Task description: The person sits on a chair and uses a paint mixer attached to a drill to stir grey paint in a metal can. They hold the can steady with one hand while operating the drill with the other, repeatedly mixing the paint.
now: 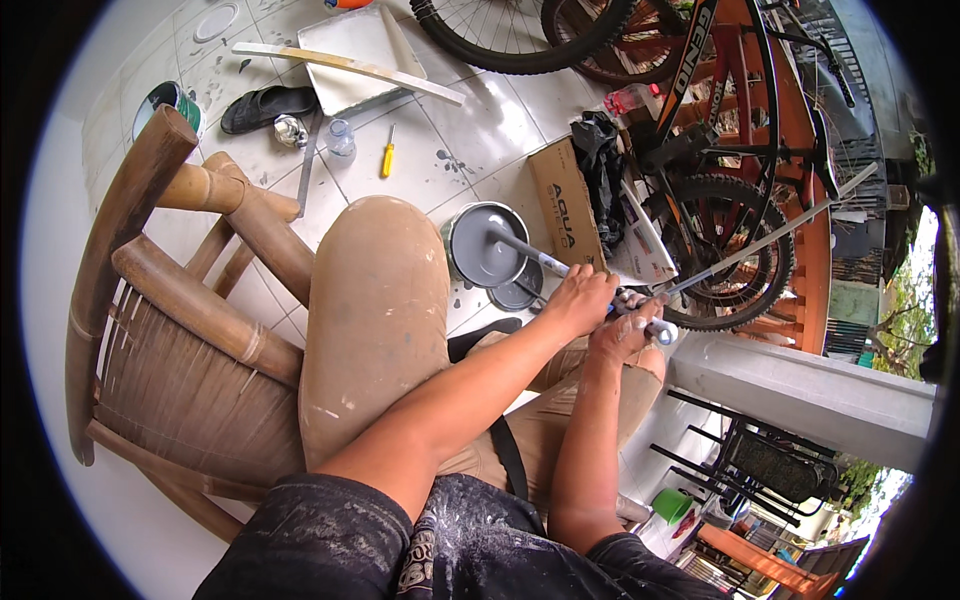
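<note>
- Paint-smeared roller handle (640,305) held just right of picture centre, at about 3 o'clock, over the raised knee.
- Left hand (580,298) wrapped shut around the grey shaft at the handle's 9 o'clock end; right hand (625,335) clamped on the whitened grip at its 5 o'clock side, fingers (655,328) curled under it and smeared white.
- Long thin pole (770,235) running from the hands toward 2 o'clock, across the bicycle wheel (735,270).
- Judged as mid-way: joining of handle and pole seemingly under way, not clearly finished; the joint itself hidden by the fingers.
- Open tin of grey paint (485,245) at 10 o'clock from the hands, its lid (515,292) on the tiles beside it, so paint looks ready.
- White paint tray (355,55) and wooden stick (345,65) far off at 11 o'clock, yellow screwdriver (387,152) between; bamboo chair (170,330) at 9 o'clock.
</note>
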A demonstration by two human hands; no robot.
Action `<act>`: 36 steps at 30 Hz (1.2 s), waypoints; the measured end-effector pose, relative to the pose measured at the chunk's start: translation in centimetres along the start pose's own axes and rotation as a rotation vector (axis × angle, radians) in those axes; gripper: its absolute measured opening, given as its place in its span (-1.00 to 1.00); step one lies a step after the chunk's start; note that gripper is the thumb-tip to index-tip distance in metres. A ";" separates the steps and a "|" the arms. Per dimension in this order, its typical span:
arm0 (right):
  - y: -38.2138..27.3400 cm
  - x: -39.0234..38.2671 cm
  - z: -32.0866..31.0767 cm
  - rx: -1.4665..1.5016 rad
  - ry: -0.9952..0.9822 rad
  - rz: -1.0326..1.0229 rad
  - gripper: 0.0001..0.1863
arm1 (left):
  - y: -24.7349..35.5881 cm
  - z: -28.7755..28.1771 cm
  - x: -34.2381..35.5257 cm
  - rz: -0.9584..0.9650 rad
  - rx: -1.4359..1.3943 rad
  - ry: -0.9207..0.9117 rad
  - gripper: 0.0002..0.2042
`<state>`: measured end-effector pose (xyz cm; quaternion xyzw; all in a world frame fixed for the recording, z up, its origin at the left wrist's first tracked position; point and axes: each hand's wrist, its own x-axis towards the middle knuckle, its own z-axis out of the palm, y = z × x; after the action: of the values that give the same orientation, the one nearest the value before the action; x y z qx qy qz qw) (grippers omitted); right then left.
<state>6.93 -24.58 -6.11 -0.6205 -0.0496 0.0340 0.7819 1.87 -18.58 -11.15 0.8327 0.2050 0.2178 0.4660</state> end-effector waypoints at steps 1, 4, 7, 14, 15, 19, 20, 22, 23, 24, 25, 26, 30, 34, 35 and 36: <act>-0.4 0.2 0.1 -0.022 -0.012 -0.029 -0.61 | 0.2 0.0 0.2 0.015 0.007 0.015 -0.76; 0.9 -0.8 0.7 -0.120 -0.109 -0.171 -0.57 | -1.0 0.0 0.2 0.022 -0.013 0.092 -0.76; 4.2 -3.2 1.6 -0.183 -0.034 0.038 -0.66 | -4.2 -0.7 -1.4 -0.162 -0.005 -0.071 -0.75; 0.6 -0.3 1.1 0.053 -0.099 0.008 -0.66 | -0.2 -1.4 -0.1 -0.009 0.086 0.049 -0.86; 0.0 0.3 1.1 0.074 -0.140 -0.033 -0.63 | 0.4 -1.5 0.5 0.012 0.090 0.068 -0.85; 1.1 0.2 2.0 -0.049 -0.181 -0.147 -0.58 | -0.7 -2.2 1.1 0.061 -0.007 0.140 -0.85; 2.1 -0.6 2.2 -0.043 -0.195 -0.073 -0.56 | -1.6 -2.4 0.6 -0.027 -0.002 0.048 -0.84; 4.3 -2.2 2.8 -0.199 -0.063 0.154 -0.57 | -3.4 -3.1 -0.3 -0.181 0.004 -0.108 -0.83; 4.6 -2.5 2.8 -0.159 -0.022 0.229 -0.59 | -3.9 -3.4 -0.6 -0.255 0.046 -0.254 -0.80; 4.6 -2.4 2.7 -0.066 -0.033 0.154 -0.59 | -3.9 -3.4 -0.5 -0.173 0.042 -0.220 -0.80; 4.4 -2.1 2.6 0.004 -0.021 0.127 -0.60 | -3.5 -3.3 -0.4 -0.155 0.053 -0.247 -0.80; 3.7 -1.6 2.4 0.063 0.030 0.139 -0.60 | -2.9 -3.2 -0.3 -0.147 0.066 -0.280 -0.79; 0.8 0.6 2.3 0.116 -0.113 -0.034 -0.58 | -0.7 -2.9 1.3 0.108 0.025 0.016 -0.79; 2.0 -0.7 3.1 -0.071 -0.123 -0.015 -0.55 | -3.0 -2.8 1.1 -0.015 -0.078 -0.099 -0.79; 2.9 -1.6 3.3 -0.152 -0.094 0.010 -0.57 | -4.0 -2.8 0.5 -0.072 -0.103 -0.139 -0.78; 3.7 -2.2 3.2 -0.147 -0.109 0.092 -0.57 | -4.9 -2.7 0.2 -0.173 -0.113 -0.210 -0.77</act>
<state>4.35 -20.93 -9.03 -0.6750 -0.0659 0.1001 0.7280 -0.16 -14.29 -14.10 0.8025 0.2136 0.0999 0.5481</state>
